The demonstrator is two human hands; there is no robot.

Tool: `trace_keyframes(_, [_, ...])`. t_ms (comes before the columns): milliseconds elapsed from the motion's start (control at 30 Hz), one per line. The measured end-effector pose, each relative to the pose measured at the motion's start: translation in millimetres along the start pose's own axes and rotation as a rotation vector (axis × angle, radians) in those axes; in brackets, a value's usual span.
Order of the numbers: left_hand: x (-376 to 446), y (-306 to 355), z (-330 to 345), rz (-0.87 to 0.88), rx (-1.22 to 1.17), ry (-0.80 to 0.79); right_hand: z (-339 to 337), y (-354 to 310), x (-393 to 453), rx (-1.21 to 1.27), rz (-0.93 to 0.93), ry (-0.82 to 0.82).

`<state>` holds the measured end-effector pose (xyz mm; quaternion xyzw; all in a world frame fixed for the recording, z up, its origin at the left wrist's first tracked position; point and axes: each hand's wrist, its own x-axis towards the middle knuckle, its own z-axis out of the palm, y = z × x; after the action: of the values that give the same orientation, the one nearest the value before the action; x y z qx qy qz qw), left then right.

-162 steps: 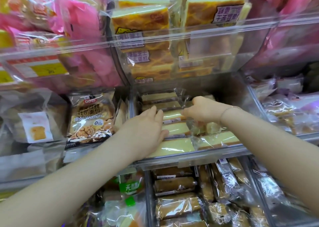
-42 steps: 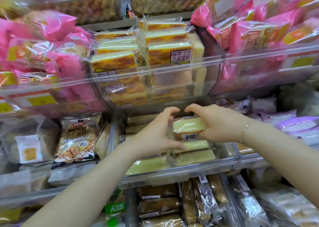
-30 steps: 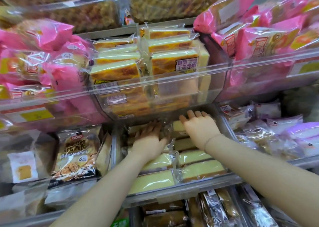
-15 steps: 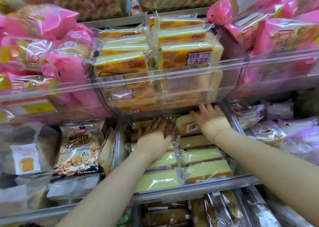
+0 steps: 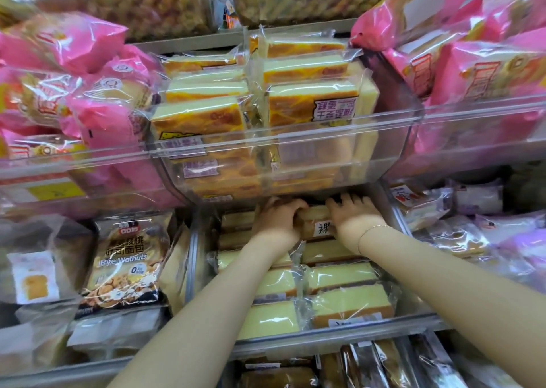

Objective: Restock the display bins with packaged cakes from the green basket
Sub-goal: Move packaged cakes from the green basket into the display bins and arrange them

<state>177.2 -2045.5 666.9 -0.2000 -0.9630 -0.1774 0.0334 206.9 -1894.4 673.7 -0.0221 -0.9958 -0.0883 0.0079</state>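
Both hands reached deep into the middle display bin (image 5: 334, 333), under the curved clear front of the upper bin (image 5: 283, 151). The left hand (image 5: 277, 217) had its fingers (image 5: 291, 204) curled over the left end of a packaged cake (image 5: 314, 220) at the back of the bin, gripping it. The right hand (image 5: 353, 216), with a thin bracelet (image 5: 369, 231) at the wrist, lay on the cake's right end; its fingers (image 5: 344, 200) bent over the far edge, holding the package. The cake sat at twelve o'clock from the two rows of pale yellow cakes (image 5: 339, 278) that filled the bin, its white label facing the camera between the hands.

At nine o'clock from the hands stood a bag of rye walnut bread (image 5: 124, 263). The upper bin held orange-topped cake slabs (image 5: 310, 104), flanked at nine and three o'clock by pink bread bags (image 5: 97, 116). At six o'clock, below the bin's front rail, lay darker brown wrapped cakes (image 5: 277, 377). At three o'clock were clear-wrapped pastries (image 5: 461, 210), blurred.
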Motion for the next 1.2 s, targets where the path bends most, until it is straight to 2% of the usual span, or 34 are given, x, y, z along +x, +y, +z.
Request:
trace_keyframes(100, [-0.1, -4.5, 6.3, -0.047, -0.096, 0.007, 1.6, -1.2, -2.3, 0.005, -0.010, 0.076])
trace_keyframes(167, [3.2, -7.9, 6.6, -0.032, -0.037, 0.029, 5.5, -1.3, -4.0, -0.041, -0.031, 0.179])
trace_keyframes(233, [6.6, -7.4, 7.7, -0.036, 0.061, 0.050, 11.2, -2.9, -4.3, -0.078, -0.044, 0.216])
trace_keyframes(433, [12.5, -4.1, 13.6, -0.039, 0.117, 0.048, 17.7, 5.3, 8.3, -0.106, -0.064, 0.031])
trace_keyframes(467, [12.9, -4.4, 14.5, -0.037, 0.124, 0.037, 19.4, 5.2, 7.7, -0.101, -0.073, 0.043])
trace_keyframes(567, [12.5, -0.2, 14.2, -0.044, 0.136, 0.005, 23.1, -0.4, -0.6, -0.097, -0.044, 0.229])
trace_keyframes(667, [4.9, 11.2, 0.8, -0.062, 0.097, -0.099, 14.1, 0.2, -24.3, -0.065, -0.070, 0.057])
trace_keyframes(733, [-12.9, 23.5, -16.9, -0.062, -0.002, -0.206, -8.3, 6.5, -49.3, 0.100, -0.062, 0.108])
trace_keyframes(767, [-24.8, 33.0, -26.4, -0.030, -0.022, -0.241, -20.0, 12.8, -68.2, 0.282, -0.055, 0.156])
trace_keyframes(833, [-53.6, 61.1, -41.4, 0.151, -0.028, -0.185, -44.6, 32.8, -121.4, 0.661, -0.091, 0.261])
trace_keyframes(867, [-72.4, 82.6, -47.0, 0.289, -0.089, -0.090, -52.3, 46.9, -155.4, 0.771, -0.084, 0.391])
trace_keyframes(933, [-114.0, 142.0, -47.4, 0.550, -0.427, 0.084, -55.5, 81.7, -230.8, 0.821, 0.030, 0.659])
trace_keyframes(1000, [-153.9, 209.0, -23.7, 0.770, -0.768, 0.073, -42.9, 120.4, -306.5, 0.806, 0.279, 0.824])
trace_keyframes(1100, [-221.4, 308.7, 54.7, 0.899, -1.025, -0.192, 3.7, 182.6, -420.6, 0.789, 0.759, 0.954])
trace_keyframes(1133, [-247.3, 339.4, 89.8, 0.878, -1.060, -0.310, 26.2, 202.2, -459.5, 0.760, 0.913, 0.943])
trace_keyframes(1200, [-301.5, 389.4, 168.0, 0.767, -1.039, -0.575, 83.1, 234.5, -535.4, 0.696, 1.183, 0.789])
